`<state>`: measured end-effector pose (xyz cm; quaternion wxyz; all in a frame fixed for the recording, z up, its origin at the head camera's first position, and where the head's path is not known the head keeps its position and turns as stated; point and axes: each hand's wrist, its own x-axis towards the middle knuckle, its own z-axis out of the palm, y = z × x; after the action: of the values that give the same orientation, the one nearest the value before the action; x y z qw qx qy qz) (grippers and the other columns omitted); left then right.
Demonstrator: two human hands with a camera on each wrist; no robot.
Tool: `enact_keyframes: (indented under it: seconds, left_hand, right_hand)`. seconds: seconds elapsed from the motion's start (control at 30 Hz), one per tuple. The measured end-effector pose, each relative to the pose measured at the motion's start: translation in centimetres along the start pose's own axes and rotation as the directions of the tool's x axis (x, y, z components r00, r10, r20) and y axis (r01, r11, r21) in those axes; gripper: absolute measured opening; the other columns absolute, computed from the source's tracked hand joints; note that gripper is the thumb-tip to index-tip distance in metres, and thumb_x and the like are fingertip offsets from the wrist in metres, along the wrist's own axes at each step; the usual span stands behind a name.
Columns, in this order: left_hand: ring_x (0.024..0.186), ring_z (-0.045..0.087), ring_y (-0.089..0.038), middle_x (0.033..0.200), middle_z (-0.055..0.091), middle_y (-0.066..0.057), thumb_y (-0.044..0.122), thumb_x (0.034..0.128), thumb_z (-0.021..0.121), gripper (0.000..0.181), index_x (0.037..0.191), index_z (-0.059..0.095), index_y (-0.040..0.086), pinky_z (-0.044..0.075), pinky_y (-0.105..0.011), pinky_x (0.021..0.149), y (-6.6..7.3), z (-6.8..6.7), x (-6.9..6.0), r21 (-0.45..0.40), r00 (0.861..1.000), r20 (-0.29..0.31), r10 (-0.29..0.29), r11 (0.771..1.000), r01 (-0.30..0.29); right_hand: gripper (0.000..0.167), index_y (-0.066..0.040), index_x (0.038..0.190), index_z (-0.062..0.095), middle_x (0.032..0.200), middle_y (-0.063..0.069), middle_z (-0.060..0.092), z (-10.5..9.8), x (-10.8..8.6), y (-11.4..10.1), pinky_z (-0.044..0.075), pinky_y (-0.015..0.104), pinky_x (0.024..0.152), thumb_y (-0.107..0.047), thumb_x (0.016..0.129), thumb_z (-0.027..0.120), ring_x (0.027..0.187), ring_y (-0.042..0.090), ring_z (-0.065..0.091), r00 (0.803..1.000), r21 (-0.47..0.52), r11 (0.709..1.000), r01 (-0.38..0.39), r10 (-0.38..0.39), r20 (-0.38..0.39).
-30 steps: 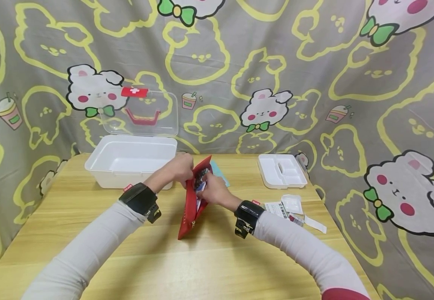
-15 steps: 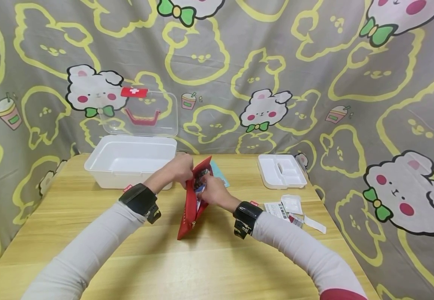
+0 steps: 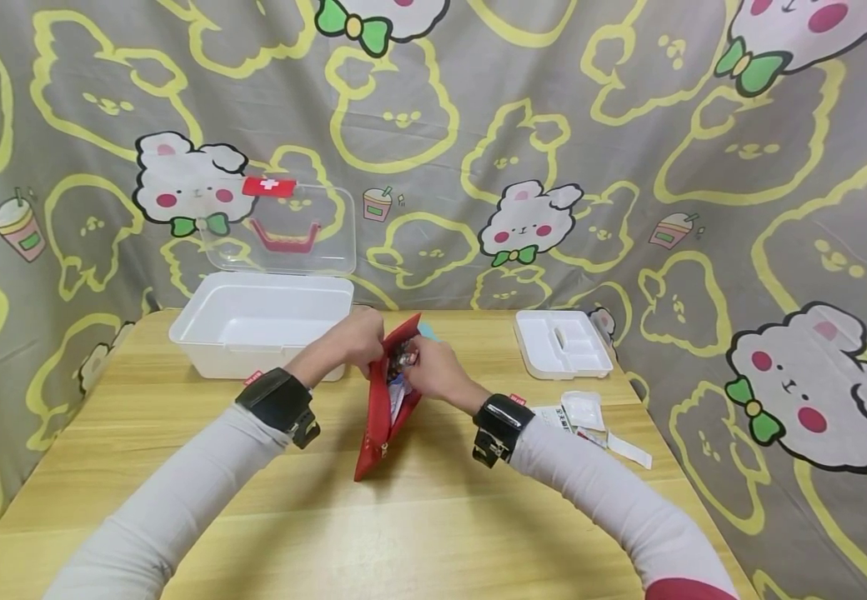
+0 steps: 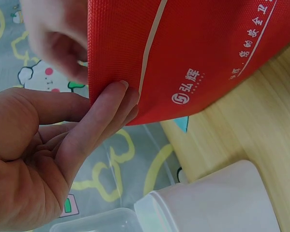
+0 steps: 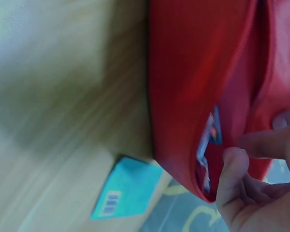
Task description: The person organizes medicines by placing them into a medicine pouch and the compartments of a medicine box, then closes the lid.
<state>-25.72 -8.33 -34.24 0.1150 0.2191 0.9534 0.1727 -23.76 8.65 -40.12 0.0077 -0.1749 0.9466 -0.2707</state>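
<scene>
A red zip pouch stands on edge over the table, its mouth spread. My left hand pinches the pouch's upper rim between thumb and fingers, as the left wrist view shows on the red fabric. At the opposite side of the mouth is my right hand, thumb and index finger bent close together at the opening. Whether they pinch anything is hidden. Inside the pouch lie white and blue packets and a dark patterned item. A teal packet lies on the table beside the pouch.
A white box with its clear lid raised stands at the back left. A divided white tray sits at the back right. In front of it lie a white packet, a printed packet and a white strip.
My right hand has shifted slightly back and to the right, out of the pouch's mouth, and covers more of the teal packet. My left hand keeps its hold on the pouch.
</scene>
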Motion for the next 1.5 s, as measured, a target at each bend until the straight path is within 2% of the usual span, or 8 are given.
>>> enact_keyframes:
  seconds: [0.13,0.4,0.57,0.67,0.87,0.97,1.3,1.5]
  left_hand:
    - [0.045,0.060,-0.007,0.047,0.062,0.000,-0.007,0.0736,0.062,0.038,0.045,0.049,0.015,0.046,-0.018,0.045,-0.1,-0.1,0.0,-0.002,1.000,0.013,0.000,1.000,0.000]
    - [0.045,0.056,-0.004,0.045,0.059,0.002,-0.007,0.0705,0.061,0.040,0.043,0.044,0.017,0.045,-0.017,0.046,-0.2,-0.2,-0.1,0.025,1.000,0.001,0.016,1.000,-0.016]
    - [0.045,0.054,-0.004,0.045,0.059,0.003,-0.006,0.0705,0.062,0.035,0.045,0.050,0.015,0.046,-0.017,0.047,-0.3,-0.1,-0.1,0.038,1.000,0.001,0.015,0.999,-0.015]
    - [0.045,0.048,-0.002,0.042,0.053,0.007,-0.006,0.0704,0.062,0.037,0.044,0.047,0.016,0.042,-0.016,0.046,-0.4,-0.1,0.0,0.053,1.000,0.002,0.020,0.998,-0.020]
    - [0.047,0.034,-0.003,0.042,0.039,0.011,-0.006,0.0718,0.063,0.045,0.044,0.038,0.019,0.034,-0.016,0.046,-0.3,-0.1,0.0,0.063,1.000,0.009,0.019,0.998,-0.019]
    - [0.046,0.034,-0.003,0.042,0.039,0.011,-0.006,0.0720,0.063,0.046,0.044,0.038,0.020,0.036,-0.015,0.046,-0.3,-0.1,0.0,0.053,1.000,0.010,0.016,0.998,-0.016]
    - [0.047,0.040,-0.004,0.042,0.046,0.009,-0.005,0.0724,0.063,0.042,0.044,0.042,0.018,0.039,-0.016,0.048,-0.1,-0.3,0.0,0.074,1.000,0.000,0.018,0.997,-0.018]
    - [0.045,0.061,-0.006,0.046,0.062,0.001,-0.005,0.0729,0.063,0.042,0.043,0.045,0.018,0.048,-0.018,0.048,0.0,-0.3,0.0,0.056,1.000,0.006,0.013,0.998,-0.013]
  right_hand:
    - [0.011,0.000,0.098,0.067,0.082,0.009,0.067,-1.2,0.5,0.1,0.046,0.024,0.054,-0.008,0.092,0.065,0.069,0.019,0.061,0.996,0.035,0.999,-0.036,0.039,-0.075]
    - [0.022,0.002,0.108,0.066,0.079,0.012,0.068,-1.6,1.8,2.6,0.046,0.028,0.057,-0.008,0.092,0.055,0.060,0.019,0.059,0.981,0.081,0.989,-0.122,0.133,-0.141]
    - [0.024,0.004,0.108,0.065,0.093,0.019,0.071,-0.9,2.0,4.8,0.054,0.041,0.072,-0.005,0.089,0.055,0.078,0.031,0.065,0.972,0.043,0.987,-0.155,0.160,-0.174]
    - [0.026,0.006,0.108,0.064,0.100,0.022,0.071,-0.1,1.9,6.0,0.055,0.046,0.081,-0.004,0.087,0.055,0.090,0.038,0.067,0.969,0.006,0.984,-0.177,0.176,-0.171]
    - [0.027,0.009,0.108,0.063,0.101,0.027,0.069,1.6,1.9,7.8,0.056,0.050,0.084,-0.005,0.085,0.058,0.097,0.044,0.067,0.966,-0.082,0.971,-0.224,0.210,-0.149]
    - [0.027,0.009,0.109,0.062,0.101,0.027,0.068,2.2,2.0,8.3,0.056,0.049,0.085,-0.007,0.087,0.058,0.098,0.043,0.067,0.961,-0.106,0.961,-0.254,0.238,-0.144]
    - [0.029,0.009,0.110,0.060,0.107,0.030,0.065,3.8,2.6,9.0,0.055,0.053,0.089,-0.013,0.092,0.063,0.104,0.046,0.065,0.933,-0.031,0.945,-0.324,0.314,-0.174]
    - [0.043,0.010,0.120,0.059,0.115,0.030,0.064,4.7,2.7,9.2,0.053,0.052,0.095,-0.024,0.094,0.066,0.111,0.046,0.062,0.926,-0.044,0.934,-0.355,0.345,-0.152]
